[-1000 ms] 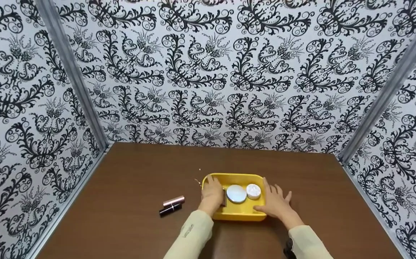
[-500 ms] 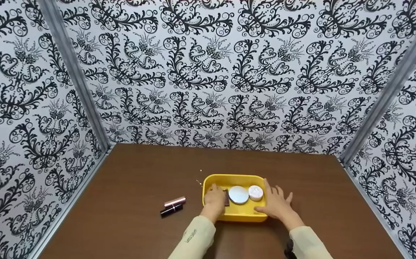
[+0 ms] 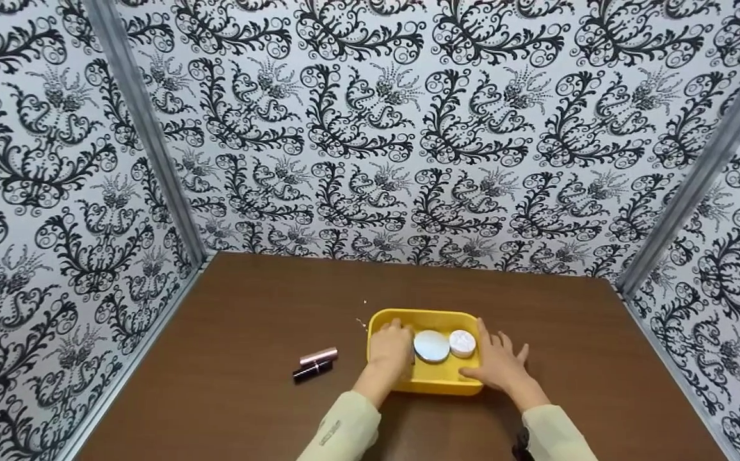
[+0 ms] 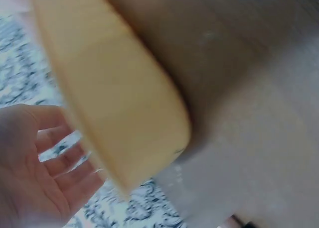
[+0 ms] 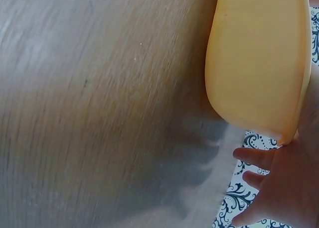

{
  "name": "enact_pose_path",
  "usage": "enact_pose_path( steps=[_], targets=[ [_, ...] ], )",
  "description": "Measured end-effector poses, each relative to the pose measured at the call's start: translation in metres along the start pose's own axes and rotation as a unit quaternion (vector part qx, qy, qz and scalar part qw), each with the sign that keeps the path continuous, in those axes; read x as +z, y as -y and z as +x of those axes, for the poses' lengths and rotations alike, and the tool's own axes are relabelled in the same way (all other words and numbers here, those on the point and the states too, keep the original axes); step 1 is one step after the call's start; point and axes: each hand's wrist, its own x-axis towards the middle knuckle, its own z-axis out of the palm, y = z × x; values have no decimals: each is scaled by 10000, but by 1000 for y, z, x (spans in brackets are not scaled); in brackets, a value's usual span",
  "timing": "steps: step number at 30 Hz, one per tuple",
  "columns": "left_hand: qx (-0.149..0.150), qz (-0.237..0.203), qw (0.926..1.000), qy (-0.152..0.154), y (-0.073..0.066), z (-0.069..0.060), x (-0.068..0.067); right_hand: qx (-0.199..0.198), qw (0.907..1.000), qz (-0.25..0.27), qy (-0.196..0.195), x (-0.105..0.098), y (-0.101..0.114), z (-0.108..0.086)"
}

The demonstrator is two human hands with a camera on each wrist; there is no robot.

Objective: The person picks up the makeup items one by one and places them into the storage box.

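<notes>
A shallow yellow tray (image 3: 437,387) stands on the brown table. Inside it lie a round, pale, shiny disc (image 3: 432,346) and a small round white container (image 3: 462,344). My left hand (image 3: 390,349) reaches into the tray's left end, beside a mostly covered dark item. In the left wrist view its fingers look loosely extended behind the tray's wall, with nothing visible in them. My right hand (image 3: 501,363) rests across the right rim, thumb on the inner side, other fingers spread outside. The right wrist view shows those fingers (image 5: 255,157) hanging apart from the tray's wall.
Left of the tray lie a pink lipstick-like tube (image 3: 319,356) and a black one (image 3: 312,371), side by side. Tiny light specks (image 3: 363,323) dot the table (image 3: 267,301) near the tray's left corner. Patterned walls (image 3: 383,160) enclose the table's back and sides.
My left hand has shifted rightward within the tray and now covers more of the dark item. The right hand stays at the right rim. The whole view has shifted slightly.
</notes>
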Motion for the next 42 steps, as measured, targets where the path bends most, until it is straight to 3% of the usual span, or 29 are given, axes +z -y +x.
enact_pose_path(
  steps=[7, 11, 14, 18, 25, 31, 42],
  targets=[
    [-121, -664, 9968, -429, 36, -29, -39, -14, 9999, -50, 89, 3, 0, -2],
    [-308, -1028, 9912, -770, 64, -47, -48, -30, 9998, -14, 203, -2, -1, 1],
    [-530, -1029, 9901, -800, 85, -52, -42, -35, 9999, -64, 144, -10, -5, 4],
    [-907, -990, 9896, -519, 110, -59, -26, -19, 9999, -113, 84, -16, -11, 6],
    [-1225, -887, 9871, -524, 142, -81, 0, -18, 9999, 21, 170, -5, -4, 2],
    [-1309, -681, 9878, -501, 150, -86, 7, -52, 9999, 73, 118, 1, 3, 4],
    [-1218, -655, 9890, -530, 136, -86, 15, -15, 10000, 92, 1, 3, -1, 3]
  ],
)
